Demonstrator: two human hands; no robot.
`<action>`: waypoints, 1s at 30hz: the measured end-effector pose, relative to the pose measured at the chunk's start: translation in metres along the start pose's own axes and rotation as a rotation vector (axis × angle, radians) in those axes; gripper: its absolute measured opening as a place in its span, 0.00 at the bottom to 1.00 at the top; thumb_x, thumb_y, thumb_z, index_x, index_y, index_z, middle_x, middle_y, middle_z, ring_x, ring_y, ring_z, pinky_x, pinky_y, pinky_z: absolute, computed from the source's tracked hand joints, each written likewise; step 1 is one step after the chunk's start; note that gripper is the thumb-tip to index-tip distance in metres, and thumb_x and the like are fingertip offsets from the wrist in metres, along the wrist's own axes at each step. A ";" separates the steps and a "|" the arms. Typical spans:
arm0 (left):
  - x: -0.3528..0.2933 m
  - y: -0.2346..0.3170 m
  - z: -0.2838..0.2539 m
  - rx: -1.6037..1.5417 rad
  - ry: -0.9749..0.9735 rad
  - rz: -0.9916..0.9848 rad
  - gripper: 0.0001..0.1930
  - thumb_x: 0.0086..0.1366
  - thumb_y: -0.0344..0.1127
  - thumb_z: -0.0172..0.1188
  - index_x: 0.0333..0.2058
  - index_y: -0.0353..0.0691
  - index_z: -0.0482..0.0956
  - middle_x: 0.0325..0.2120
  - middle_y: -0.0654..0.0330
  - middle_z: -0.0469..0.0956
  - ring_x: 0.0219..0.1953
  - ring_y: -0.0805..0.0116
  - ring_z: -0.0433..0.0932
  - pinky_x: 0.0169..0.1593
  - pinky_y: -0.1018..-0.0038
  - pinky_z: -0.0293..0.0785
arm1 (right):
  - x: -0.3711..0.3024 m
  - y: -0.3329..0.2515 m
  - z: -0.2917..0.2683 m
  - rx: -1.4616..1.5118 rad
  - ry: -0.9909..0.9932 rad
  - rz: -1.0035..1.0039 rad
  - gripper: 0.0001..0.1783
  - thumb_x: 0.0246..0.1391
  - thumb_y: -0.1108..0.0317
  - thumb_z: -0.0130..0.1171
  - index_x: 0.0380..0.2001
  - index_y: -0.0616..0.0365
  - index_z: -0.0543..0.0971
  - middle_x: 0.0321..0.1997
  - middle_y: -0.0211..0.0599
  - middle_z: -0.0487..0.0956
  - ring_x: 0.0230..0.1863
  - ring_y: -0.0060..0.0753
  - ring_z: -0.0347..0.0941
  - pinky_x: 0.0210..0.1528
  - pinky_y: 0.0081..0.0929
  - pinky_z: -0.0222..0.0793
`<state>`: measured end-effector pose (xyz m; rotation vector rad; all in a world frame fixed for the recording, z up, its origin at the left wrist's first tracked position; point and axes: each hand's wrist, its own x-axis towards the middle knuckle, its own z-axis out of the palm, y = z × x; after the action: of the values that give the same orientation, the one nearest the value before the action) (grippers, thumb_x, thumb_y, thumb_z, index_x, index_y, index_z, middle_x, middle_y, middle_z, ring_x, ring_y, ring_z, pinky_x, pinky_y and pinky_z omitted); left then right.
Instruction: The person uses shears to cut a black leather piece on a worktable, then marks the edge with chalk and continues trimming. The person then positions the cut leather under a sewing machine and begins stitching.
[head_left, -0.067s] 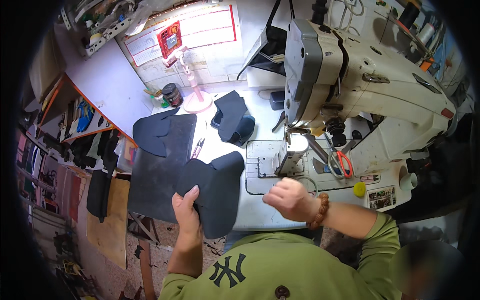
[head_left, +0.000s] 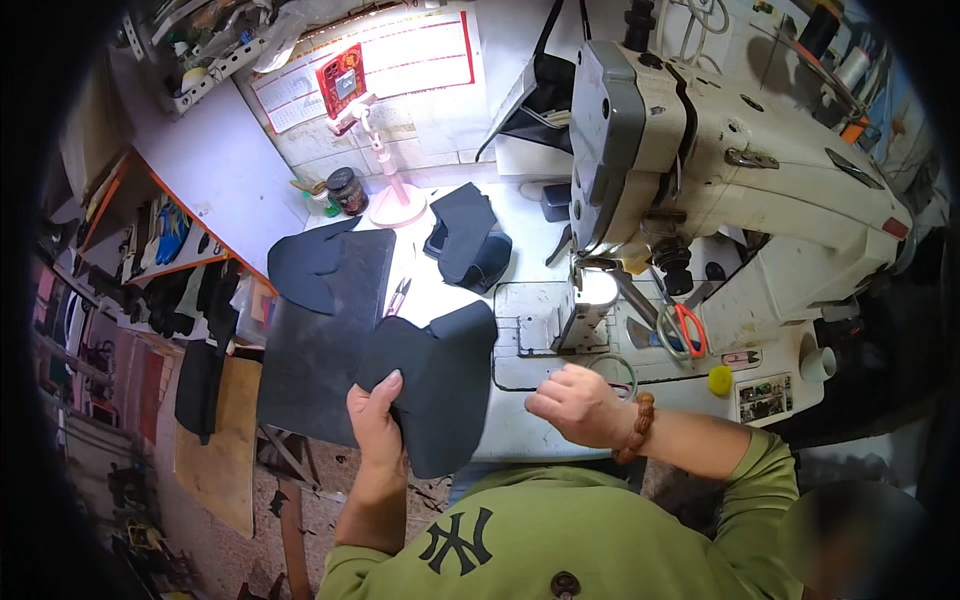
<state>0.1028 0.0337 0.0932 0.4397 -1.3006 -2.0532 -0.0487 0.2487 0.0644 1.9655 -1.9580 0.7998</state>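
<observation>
A large white rectangular wall chart edged in red (head_left: 385, 55) hangs on the tiled wall behind the sewing table, with a small red card (head_left: 341, 80) fixed over its lower left part. A small dark round jar (head_left: 347, 190) stands on the table below them. On the sewing machine's base sit a narrow white sticker (head_left: 741, 357) and a squarish white printed label (head_left: 765, 397) just below it.

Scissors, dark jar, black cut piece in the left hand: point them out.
scissors (head_left: 688, 330), head view, red handle loop.
dark jar (head_left: 348, 190), head view, its side.
black cut piece (head_left: 445, 385), head view, its middle.
</observation>
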 end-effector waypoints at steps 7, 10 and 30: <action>0.001 0.003 0.028 -0.265 -0.080 -0.151 0.17 0.63 0.28 0.54 0.49 0.27 0.74 0.42 0.50 0.80 0.42 0.61 0.82 0.50 0.68 0.78 | -0.012 -0.007 0.037 1.082 0.003 0.887 0.37 0.61 0.54 0.59 0.65 0.65 0.59 0.61 0.51 0.69 0.60 0.42 0.69 0.63 0.36 0.63; 0.000 0.000 0.030 -0.315 -0.089 -0.229 0.19 0.63 0.28 0.54 0.52 0.28 0.72 0.45 0.49 0.79 0.45 0.60 0.81 0.52 0.66 0.77 | 0.001 -0.009 0.042 1.598 0.192 1.146 0.35 0.60 0.62 0.61 0.65 0.61 0.60 0.58 0.38 0.71 0.52 0.27 0.71 0.56 0.30 0.67; -0.006 -0.004 0.045 -0.212 -0.119 -0.039 0.21 0.61 0.29 0.54 0.52 0.27 0.71 0.45 0.48 0.78 0.47 0.59 0.80 0.54 0.65 0.76 | 0.012 0.014 0.002 1.410 0.261 0.954 0.14 0.65 0.66 0.54 0.49 0.62 0.73 0.47 0.34 0.79 0.46 0.20 0.74 0.48 0.23 0.71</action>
<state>0.0794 0.0688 0.1097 0.2516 -1.1326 -2.2508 -0.0629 0.2369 0.0659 0.8628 -2.2636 3.0694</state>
